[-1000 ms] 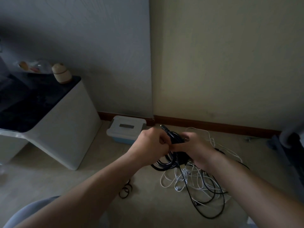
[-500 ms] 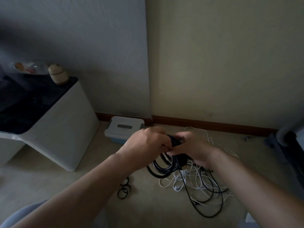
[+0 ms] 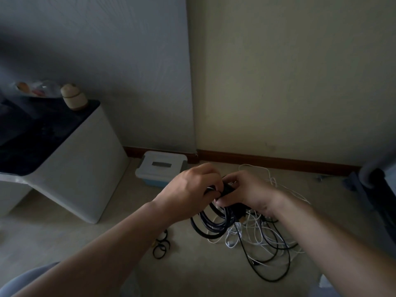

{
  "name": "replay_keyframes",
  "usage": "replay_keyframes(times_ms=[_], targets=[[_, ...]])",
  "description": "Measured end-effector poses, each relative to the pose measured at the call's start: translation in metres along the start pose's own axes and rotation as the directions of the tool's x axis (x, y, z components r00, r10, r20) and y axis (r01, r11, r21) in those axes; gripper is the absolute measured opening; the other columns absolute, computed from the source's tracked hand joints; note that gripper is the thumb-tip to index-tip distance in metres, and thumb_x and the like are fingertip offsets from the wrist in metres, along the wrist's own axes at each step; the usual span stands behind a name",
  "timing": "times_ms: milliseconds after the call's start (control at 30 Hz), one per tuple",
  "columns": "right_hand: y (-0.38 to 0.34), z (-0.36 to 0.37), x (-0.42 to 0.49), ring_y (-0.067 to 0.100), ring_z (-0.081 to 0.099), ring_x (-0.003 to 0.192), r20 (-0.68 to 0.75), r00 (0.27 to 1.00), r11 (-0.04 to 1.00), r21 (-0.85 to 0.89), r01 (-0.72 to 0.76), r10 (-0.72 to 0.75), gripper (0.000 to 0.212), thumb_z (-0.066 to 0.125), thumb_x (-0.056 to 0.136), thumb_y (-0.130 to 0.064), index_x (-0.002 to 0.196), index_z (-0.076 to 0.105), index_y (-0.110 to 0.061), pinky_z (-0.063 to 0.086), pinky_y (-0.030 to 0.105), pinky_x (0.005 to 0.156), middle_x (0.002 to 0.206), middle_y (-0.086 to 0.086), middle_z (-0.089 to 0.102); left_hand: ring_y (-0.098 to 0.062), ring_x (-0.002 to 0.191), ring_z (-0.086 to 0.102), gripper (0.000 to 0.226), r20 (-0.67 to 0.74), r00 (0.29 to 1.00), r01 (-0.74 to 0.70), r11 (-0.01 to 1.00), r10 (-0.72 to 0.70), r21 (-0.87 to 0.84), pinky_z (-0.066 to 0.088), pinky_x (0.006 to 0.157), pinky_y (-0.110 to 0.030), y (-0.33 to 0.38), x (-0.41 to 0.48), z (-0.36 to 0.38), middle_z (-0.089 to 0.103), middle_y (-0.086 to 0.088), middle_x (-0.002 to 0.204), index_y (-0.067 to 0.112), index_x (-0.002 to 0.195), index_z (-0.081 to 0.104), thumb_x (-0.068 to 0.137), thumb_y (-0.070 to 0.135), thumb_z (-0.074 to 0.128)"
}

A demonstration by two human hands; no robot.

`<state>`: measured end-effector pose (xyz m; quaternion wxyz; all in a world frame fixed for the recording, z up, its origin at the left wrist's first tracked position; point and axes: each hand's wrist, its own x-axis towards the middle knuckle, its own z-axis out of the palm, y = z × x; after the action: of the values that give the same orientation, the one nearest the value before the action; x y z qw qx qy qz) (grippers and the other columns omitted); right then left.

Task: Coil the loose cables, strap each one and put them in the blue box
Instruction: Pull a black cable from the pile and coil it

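Observation:
A coiled black cable [image 3: 211, 224] hangs in loops below both hands, above the floor. My left hand [image 3: 190, 189] grips the top of the coil, fingers curled round it. My right hand [image 3: 246, 189] pinches the same bundle at its top from the right. What lies between the fingertips is hidden. Loose white cables [image 3: 252, 234] and thin black cables [image 3: 276, 262] lie tangled on the floor under my right forearm. The blue box [image 3: 159, 170] with its white lid shut stands against the skirting, behind my left hand. Small black straps [image 3: 161, 246] lie on the floor beside my left forearm.
A white cabinet with a dark top [image 3: 70, 168] stands at the left and carries a round jar [image 3: 74, 99]. Dark furniture [image 3: 377, 196] fills the right edge. Two walls meet in a corner behind the box.
Both hands have stayed together on the coil's top, with my fingers working closer over it. The plug end that stuck up a second ago is now covered. The view has shifted slightly.

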<state>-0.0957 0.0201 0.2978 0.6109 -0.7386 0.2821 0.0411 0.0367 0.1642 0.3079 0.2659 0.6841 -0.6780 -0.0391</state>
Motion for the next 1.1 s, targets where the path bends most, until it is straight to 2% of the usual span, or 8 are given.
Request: replay_keyframes(times_ms=[167, 300, 500, 600, 700, 800, 933, 1100], targets=[[0.0, -0.001, -0.001, 0.035, 0.074, 0.089, 0.011, 1.0, 0.998, -0.059, -0.012, 0.013, 0.032, 0.088, 0.065, -0.002, 0.093, 0.078, -0.014, 0.058, 0.052, 0.09, 0.091, 0.015, 0.076, -0.009, 0.081, 0.06, 0.013, 0.022, 0.999, 0.033, 0.999, -0.033, -0.039, 0.054, 0.069, -0.031, -0.002, -0.002, 0.007, 0.055, 0.01, 0.106, 0.022, 0.097, 0.064, 0.087, 0.02, 0.073], [-0.001, 0.0, -0.003, 0.029, 0.075, 0.088, 0.044, 0.999, 0.998, -0.07, -0.005, 0.008, 0.039, 0.088, 0.065, -0.002, 0.1, 0.075, -0.014, 0.059, 0.046, 0.089, 0.092, 0.013, 0.076, -0.002, 0.092, 0.055, 0.03, 0.048, 0.987, 0.159, 0.984, -0.156, -0.083, 0.049, 0.077, -0.021, -0.001, 0.0, 0.005, 0.052, 0.018, 0.106, 0.027, 0.108, 0.056, 0.085, 0.028, 0.075], [-0.005, 0.005, -0.008, 0.029, 0.074, 0.092, 0.158, 0.987, 0.994, -0.112, -0.008, 0.026, 0.037, 0.087, 0.069, -0.005, 0.103, 0.075, -0.014, 0.058, 0.046, 0.091, 0.095, 0.013, 0.076, -0.003, 0.113, 0.058, 0.045, 0.357, 0.904, 0.298, 0.945, -0.234, -0.135, 0.048, 0.096, -0.021, -0.008, -0.001, -0.002, 0.063, 0.008, 0.125, 0.025, 0.13, 0.046, 0.092, 0.035, 0.068], [-0.006, 0.004, -0.01, 0.033, 0.073, 0.096, 0.198, 0.98, 0.997, -0.078, -0.022, 0.037, 0.037, 0.085, 0.071, 0.0, 0.106, 0.073, -0.007, 0.058, 0.044, 0.09, 0.1, 0.018, 0.075, -0.005, 0.11, 0.06, 0.045, 0.42, 0.876, 0.319, 0.939, -0.239, -0.132, 0.048, 0.094, -0.023, -0.006, -0.001, -0.004, 0.064, 0.006, 0.123, 0.024, 0.133, 0.045, 0.094, 0.039, 0.064], [-0.007, 0.004, -0.011, 0.03, 0.071, 0.087, 0.212, 0.977, 0.999, 0.006, -0.036, 0.034, 0.036, 0.082, 0.072, 0.007, 0.105, 0.07, 0.002, 0.058, 0.038, 0.081, 0.096, 0.021, 0.073, -0.004, 0.104, 0.058, 0.043, 0.441, 0.855, 0.349, 0.931, -0.271, -0.105, 0.041, 0.079, -0.008, -0.003, 0.0, -0.007, 0.059, 0.01, 0.112, 0.025, 0.134, 0.047, 0.097, 0.042, 0.059], [-0.008, 0.003, -0.013, 0.028, 0.068, 0.083, 0.247, 0.968, 0.998, 0.041, -0.048, 0.037, 0.03, 0.08, 0.073, 0.01, 0.101, 0.07, 0.002, 0.057, 0.031, 0.073, 0.09, 0.018, 0.069, -0.004, 0.097, 0.058, 0.038, 0.453, 0.841, 0.392, 0.911, -0.297, -0.13, 0.042, 0.074, -0.008, -0.001, 0.001, -0.008, 0.057, 0.013, 0.104, 0.026, 0.127, 0.045, 0.096, 0.044, 0.059], [-0.008, -0.001, -0.013, 0.035, 0.071, 0.094, 0.297, 0.95, 0.984, 0.111, -0.137, 0.099, 0.056, 0.078, 0.073, 0.014, 0.121, 0.056, -0.002, 0.06, 0.04, 0.083, 0.106, 0.026, 0.071, -0.002, 0.087, 0.061, 0.033, 0.448, 0.838, 0.425, 0.886, -0.31, -0.183, 0.047, 0.075, -0.019, -0.002, -0.002, -0.006, 0.061, 0.012, 0.098, 0.026, 0.114, 0.046, 0.093, 0.044, 0.065], [-0.005, -0.003, -0.013, 0.038, 0.068, 0.102, 0.399, 0.913, 0.984, 0.114, -0.135, 0.079, 0.056, 0.075, 0.075, 0.017, 0.125, 0.052, 0.005, 0.056, 0.044, 0.093, 0.113, 0.032, 0.068, -0.006, 0.071, 0.069, 0.021, 0.531, 0.812, 0.5, 0.759, -0.243, -0.418, 0.05, 0.063, -0.021, -0.002, -0.003, -0.008, 0.072, 0.002, 0.083, 0.024, 0.102, 0.052, 0.093, 0.03, 0.07]])
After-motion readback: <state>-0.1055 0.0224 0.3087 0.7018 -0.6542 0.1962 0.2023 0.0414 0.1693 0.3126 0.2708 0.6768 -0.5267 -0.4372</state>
